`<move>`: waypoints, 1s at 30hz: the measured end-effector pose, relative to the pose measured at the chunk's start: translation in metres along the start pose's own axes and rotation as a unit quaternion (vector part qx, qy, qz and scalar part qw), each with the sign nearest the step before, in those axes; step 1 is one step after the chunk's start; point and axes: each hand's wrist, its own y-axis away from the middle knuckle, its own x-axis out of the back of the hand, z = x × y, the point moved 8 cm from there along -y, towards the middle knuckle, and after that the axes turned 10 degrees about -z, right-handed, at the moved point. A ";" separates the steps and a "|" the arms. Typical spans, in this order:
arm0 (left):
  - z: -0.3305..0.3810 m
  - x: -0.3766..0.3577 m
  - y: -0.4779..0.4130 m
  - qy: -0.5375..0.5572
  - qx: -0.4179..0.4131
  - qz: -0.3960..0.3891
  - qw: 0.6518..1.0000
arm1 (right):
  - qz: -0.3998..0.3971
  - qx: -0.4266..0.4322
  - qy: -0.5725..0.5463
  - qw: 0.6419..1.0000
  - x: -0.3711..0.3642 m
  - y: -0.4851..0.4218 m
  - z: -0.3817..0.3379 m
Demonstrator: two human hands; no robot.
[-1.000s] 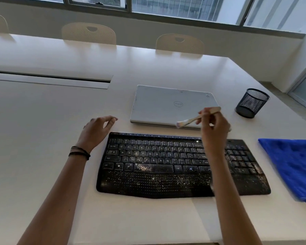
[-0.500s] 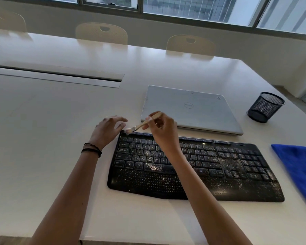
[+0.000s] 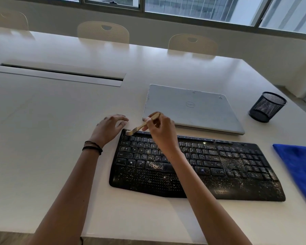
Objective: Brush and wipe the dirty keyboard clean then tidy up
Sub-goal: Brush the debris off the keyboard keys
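Barely begun: right hand (image 3: 160,133) pinches the brush (image 3: 140,128) at ten o'clock on the speckled keyboard (image 3: 219,175); left hand (image 3: 109,129) lies relaxed; cloth (image 3: 300,170) untouched.

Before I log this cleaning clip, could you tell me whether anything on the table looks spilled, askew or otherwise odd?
Yes: the black keyboard is scattered with pale specks, thickest on the space bar and palm rest. The right hand holds a brush at its top-left corner. Nothing else stands out.
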 end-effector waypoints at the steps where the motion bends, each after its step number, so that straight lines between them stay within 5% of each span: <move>1: 0.003 0.001 0.001 0.001 -0.004 0.008 1.000 | 0.001 -0.002 0.002 1.000 0.003 0.001 0.002; 30: 0.025 -0.015 0.000 0.029 -0.061 -0.032 0.997 | 0.040 -0.059 0.047 0.996 0.093 0.025 0.045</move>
